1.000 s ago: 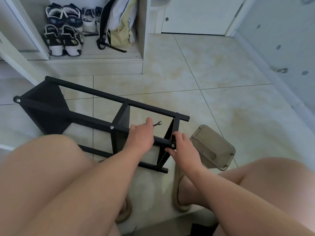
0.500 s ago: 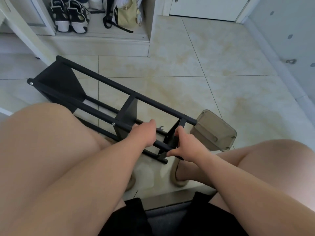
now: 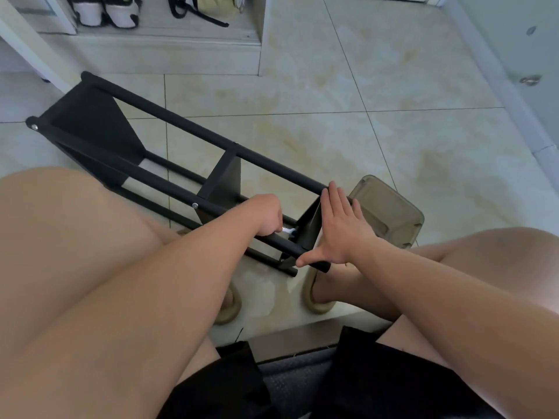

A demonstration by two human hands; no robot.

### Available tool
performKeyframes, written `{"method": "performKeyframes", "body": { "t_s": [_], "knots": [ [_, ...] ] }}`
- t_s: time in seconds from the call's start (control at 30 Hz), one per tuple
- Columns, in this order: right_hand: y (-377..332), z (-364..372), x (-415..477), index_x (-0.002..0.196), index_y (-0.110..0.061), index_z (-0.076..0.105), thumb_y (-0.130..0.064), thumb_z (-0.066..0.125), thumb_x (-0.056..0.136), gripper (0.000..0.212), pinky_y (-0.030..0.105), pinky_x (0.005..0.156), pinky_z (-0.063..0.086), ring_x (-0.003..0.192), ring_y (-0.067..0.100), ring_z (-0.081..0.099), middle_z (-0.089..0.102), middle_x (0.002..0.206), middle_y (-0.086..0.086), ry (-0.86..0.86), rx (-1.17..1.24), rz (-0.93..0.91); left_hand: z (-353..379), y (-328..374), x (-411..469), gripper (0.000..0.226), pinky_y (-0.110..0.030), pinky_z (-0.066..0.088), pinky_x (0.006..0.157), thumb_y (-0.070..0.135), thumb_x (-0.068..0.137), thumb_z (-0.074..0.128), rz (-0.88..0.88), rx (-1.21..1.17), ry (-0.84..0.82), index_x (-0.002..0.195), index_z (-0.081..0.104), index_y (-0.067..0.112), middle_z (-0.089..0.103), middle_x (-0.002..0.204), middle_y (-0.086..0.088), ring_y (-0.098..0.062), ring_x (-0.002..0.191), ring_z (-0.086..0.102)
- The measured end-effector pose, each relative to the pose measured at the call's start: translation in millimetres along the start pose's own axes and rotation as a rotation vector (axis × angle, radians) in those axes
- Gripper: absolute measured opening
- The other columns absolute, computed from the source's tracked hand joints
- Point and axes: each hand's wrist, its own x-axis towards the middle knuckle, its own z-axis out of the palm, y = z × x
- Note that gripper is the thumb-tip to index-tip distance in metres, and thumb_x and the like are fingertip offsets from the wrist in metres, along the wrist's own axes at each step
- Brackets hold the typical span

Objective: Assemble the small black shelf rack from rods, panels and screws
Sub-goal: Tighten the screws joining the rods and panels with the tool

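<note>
Head view. One black shelf rack lies on its side on the tiled floor, running from the upper left of the frame down to the centre. Four long rods are visible; the uppermost rod runs along the rack's far edge. Three black panels are counted: one end panel at upper left, one middle panel and one near-end panel at centre. Two silver screw heads show, one screw at the upper-left corner and one at the middle panel's joint with the front rod.

The left hand is curled closed around a small tool with a pale tip, just left of the near-end panel; what kind of tool cannot be told. The right hand is flat with fingers spread, palm pressed against the outer face of the near-end panel, thumb lying along the end of the front rod.

One translucent grey container rests on the floor just right of the right hand. Two tan slippers appear at lower centre. Two sneakers and one bag sit on a low shelf at the top left.
</note>
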Motion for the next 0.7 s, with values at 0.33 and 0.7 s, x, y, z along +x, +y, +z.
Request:
{"method": "performKeyframes", "body": {
  "t_s": [0.33,0.7],
  "knots": [
    [1,0,2,0.154,-0.004,-0.027,-0.102,0.054,0.043,0.168,0.056,0.125,-0.003,0.152,0.029,-0.027,-0.034,0.162,0.013,-0.023,0.013,0.002,-9,1,19,0.005,-0.031,0.054,0.079,0.022,0.088,0.069,0.145,-0.163,-0.130,0.090,0.073,0.024,0.073,0.080,0.003,-0.016,0.081,0.067],
    [3,-2,1,0.154,-0.004,-0.025,-0.100,0.056,0.046,0.166,0.057,0.124,-0.004,0.152,0.028,-0.028,-0.034,0.162,0.012,-0.017,0.041,-0.005,8,18,31,0.005,-0.026,0.057,0.068,0.018,0.094,0.063,-0.034,-0.614,-0.113,0.093,0.064,0.014,0.074,0.067,0.005,-0.006,0.070,0.073]
  ]
}}
